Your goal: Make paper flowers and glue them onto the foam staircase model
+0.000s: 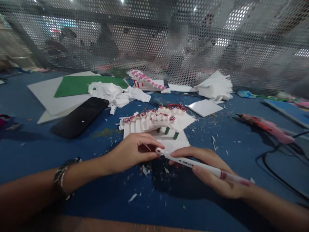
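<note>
My right hand (212, 172) grips a white marker pen (202, 167) with a dark red end, lying across its fingers and pointing left. My left hand (134, 151), with a bracelet at the wrist, pinches the marker's tip or a small white piece there; I cannot tell which. Just beyond both hands stands a white foam model (156, 124) with steps, red-capped white posts along the top and green legs, on a white base.
A black phone (80, 116) lies at the left beside green and white sheets (72, 87) and crumpled tissue (113, 93). A second foam model (147, 82), foam squares (205, 107), a pink glue gun (267, 127) with black cable, and scraps litter the blue table. Perforated screen behind.
</note>
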`<state>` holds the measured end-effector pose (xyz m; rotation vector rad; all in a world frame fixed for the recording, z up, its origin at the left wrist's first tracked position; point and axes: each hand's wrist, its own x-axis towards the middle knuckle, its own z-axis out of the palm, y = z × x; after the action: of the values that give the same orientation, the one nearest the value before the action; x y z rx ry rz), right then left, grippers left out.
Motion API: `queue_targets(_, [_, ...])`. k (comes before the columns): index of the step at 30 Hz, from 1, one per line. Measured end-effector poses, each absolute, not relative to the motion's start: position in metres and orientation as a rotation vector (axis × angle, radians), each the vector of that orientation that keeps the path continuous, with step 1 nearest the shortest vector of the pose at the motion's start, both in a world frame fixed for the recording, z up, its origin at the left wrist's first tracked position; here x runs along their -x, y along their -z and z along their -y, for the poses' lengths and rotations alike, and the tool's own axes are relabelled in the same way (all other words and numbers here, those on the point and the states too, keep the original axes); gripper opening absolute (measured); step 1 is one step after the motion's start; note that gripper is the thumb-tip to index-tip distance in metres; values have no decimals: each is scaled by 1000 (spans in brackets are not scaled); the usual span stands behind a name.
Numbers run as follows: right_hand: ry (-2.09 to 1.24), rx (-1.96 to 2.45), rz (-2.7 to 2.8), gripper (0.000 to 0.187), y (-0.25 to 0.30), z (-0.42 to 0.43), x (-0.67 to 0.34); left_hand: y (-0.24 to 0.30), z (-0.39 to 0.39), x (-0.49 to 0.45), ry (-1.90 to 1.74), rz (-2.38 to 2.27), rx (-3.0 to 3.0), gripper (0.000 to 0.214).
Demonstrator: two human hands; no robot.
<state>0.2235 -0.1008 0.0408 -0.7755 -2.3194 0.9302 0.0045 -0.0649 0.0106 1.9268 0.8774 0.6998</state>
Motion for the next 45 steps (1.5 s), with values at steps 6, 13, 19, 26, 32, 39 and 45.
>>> queue_targets(6, [-816, 800, 2367, 32, -43, 102, -224, -12, 64, -5, -686, -879, -1916, 17])
queue_targets(13, [-716, 768, 2511, 36, -43, 103, -224, -11, 65, -3, -660, -883, -1916, 19])
queue_targets(19, [-697, 729, 2508, 40, -39, 102, -226, -12, 63, -4, -660, -861, -1928, 18])
queue_targets(26, [-642, 649, 2464, 42, -31, 103, -227, -13, 65, -1, -634, -853, -1944, 19])
queue_targets(32, [-624, 613, 2472, 42, -31, 104, -228, -13, 65, -2, -628, -838, -1946, 19])
queue_targets(39, [-618, 615, 2451, 42, -29, 105, -226, -14, 63, -3, -623, -825, -1996, 19])
queue_targets(45, [-623, 586, 2429, 41, -30, 105, -225, -15, 63, -2, -582, -833, -1974, 19])
